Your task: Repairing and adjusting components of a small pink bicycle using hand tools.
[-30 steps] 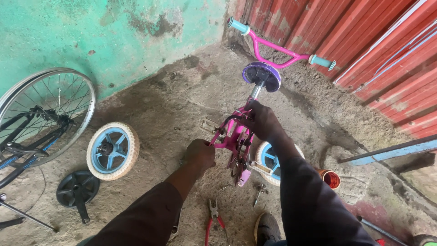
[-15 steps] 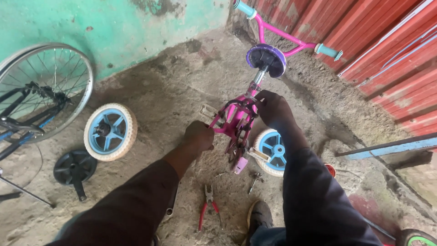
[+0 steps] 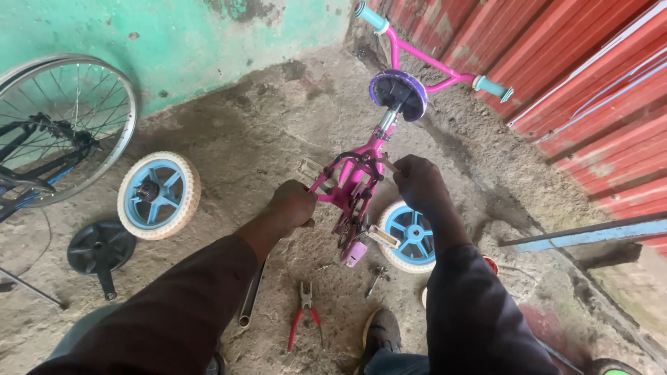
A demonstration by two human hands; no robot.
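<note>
Small pink child's bicycle [image 3: 361,180] lies upside down on the dirt floor [image 3: 264,139], middle of view, its purple-rimmed seat [image 3: 397,94] and pink handlebar with teal grips [image 3: 431,62] pointing away from you toward the corner. One white tyre with a blue hub [image 3: 410,236] is on the frame, low and to the right.

Your left hand [image 3: 292,205] is closed on the left end of the frame's rear fork, fingers wrapped tight round the metal beside a pedal [image 3: 309,169]. Your right hand [image 3: 417,182] is closed on the opposite fork end, fingers curled under; what exactly sits inside that fist you cannot tell. Both forearms in dark sleeves run down from the hands to the bottom edge.

Just below the frame: red-handled pliers [image 3: 303,316] flat on the floor, a grey metal tube [image 3: 251,295] partly under your left sleeve, a small spanner [image 3: 376,279] near the mounted wheel. Your shoe [image 3: 381,332] rests beside the pliers.

Further left: a loose white wheel with blue spokes [image 3: 158,196], a black plastic disc [image 3: 101,248] near it, then a large spoked bicycle wheel [image 3: 62,125] against the green wall [image 3: 174,42]. Right side: red corrugated sheeting [image 3: 590,83] and a blue bar [image 3: 590,236].
</note>
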